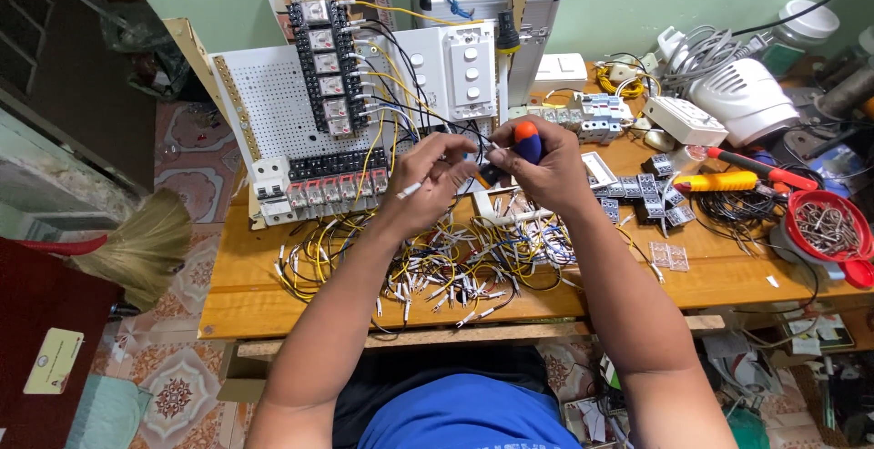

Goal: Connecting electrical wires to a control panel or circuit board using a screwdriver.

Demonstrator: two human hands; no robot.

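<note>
Screwdriver (521, 147) within right hand (546, 171)

Single head-worn view, looking steeply down, close over cluttered workbench (273, 294)

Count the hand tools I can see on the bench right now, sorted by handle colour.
Orange-and-blue screwdriver, held in the right hand: 1
Yellow-handled tool, lying on the table: 1
Red-handled tool, lying just behind the yellow one: 1
Total: 3
</note>
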